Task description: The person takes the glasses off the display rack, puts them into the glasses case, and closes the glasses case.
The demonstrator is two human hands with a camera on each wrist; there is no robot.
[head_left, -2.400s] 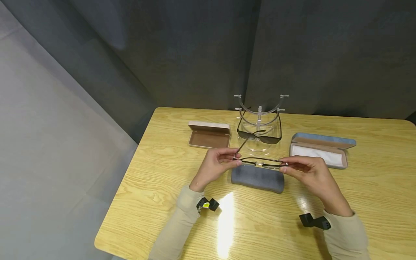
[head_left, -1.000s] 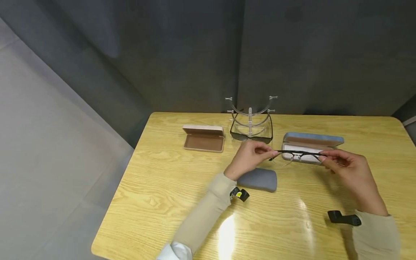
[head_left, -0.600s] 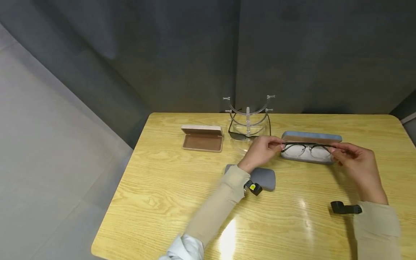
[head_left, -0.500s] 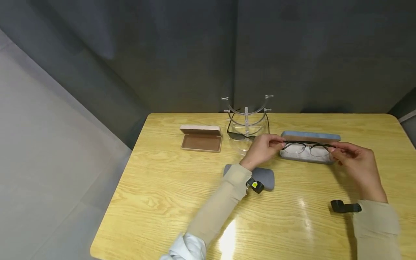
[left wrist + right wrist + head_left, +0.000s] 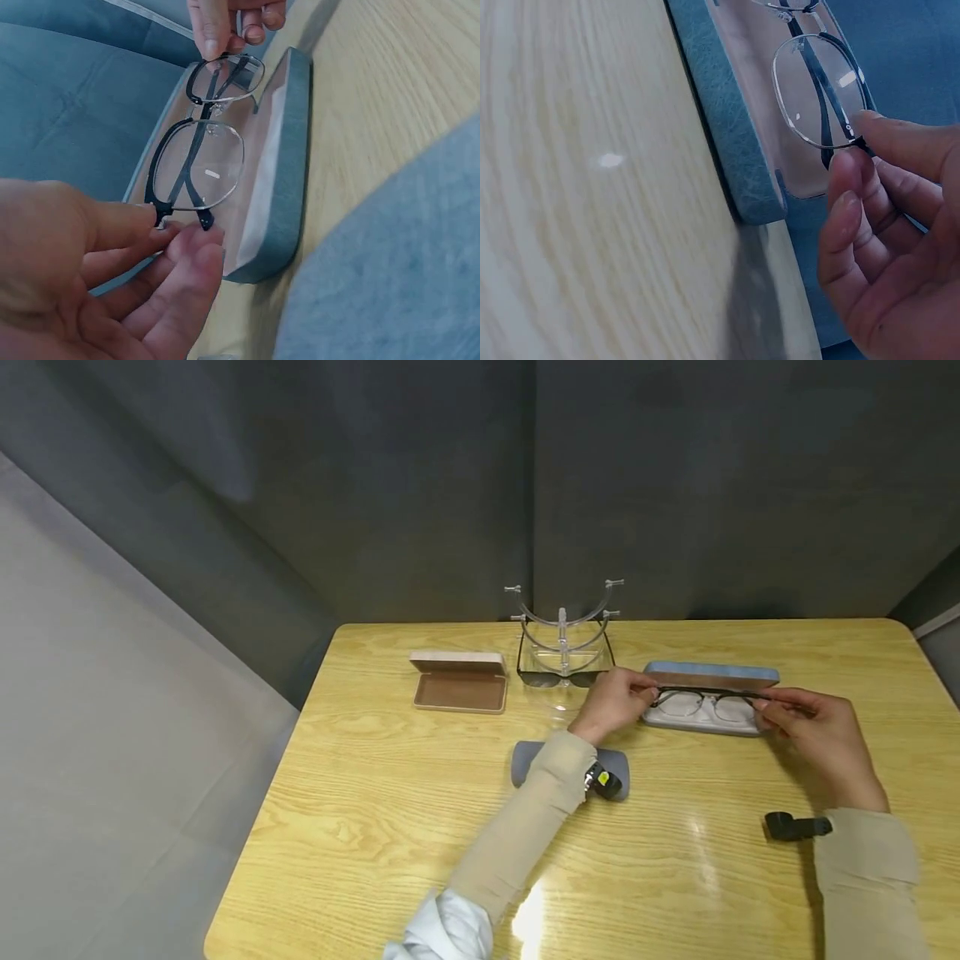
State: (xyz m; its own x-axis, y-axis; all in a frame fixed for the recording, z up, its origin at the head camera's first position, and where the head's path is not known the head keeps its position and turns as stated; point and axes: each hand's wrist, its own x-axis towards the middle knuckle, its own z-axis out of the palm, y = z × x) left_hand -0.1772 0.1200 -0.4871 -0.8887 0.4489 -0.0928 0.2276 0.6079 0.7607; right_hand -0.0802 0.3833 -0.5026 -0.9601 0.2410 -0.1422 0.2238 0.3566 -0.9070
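A pair of folded eyeglasses [image 5: 712, 692] with dark upper rims and clear lenses is held level by both hands. My left hand [image 5: 613, 700] pinches the left end of the frame at the hinge. At the opposite hinge, the thumb and fingers of my right hand [image 5: 825, 739] grip the other end. Directly beneath is an open blue eyeglass case [image 5: 712, 670], its lid raised at the back. A white cloth [image 5: 264, 172] lies along the inside of the case in the left wrist view. Both temples appear crossed behind the lenses.
A clear tiered display stand [image 5: 562, 642] carries black sunglasses [image 5: 538, 679] on a lower tier. Left of it lies an open brown-lined case [image 5: 459, 692]. A closed grey case [image 5: 523, 764] sits partly under my left forearm. The wooden table [image 5: 360, 793] ends at a dark curtain.
Both hands have carried the eyeglasses rightward from above the grey case to over the blue case. The temple that stuck out is folded in. Over the last half second they hardly moved.
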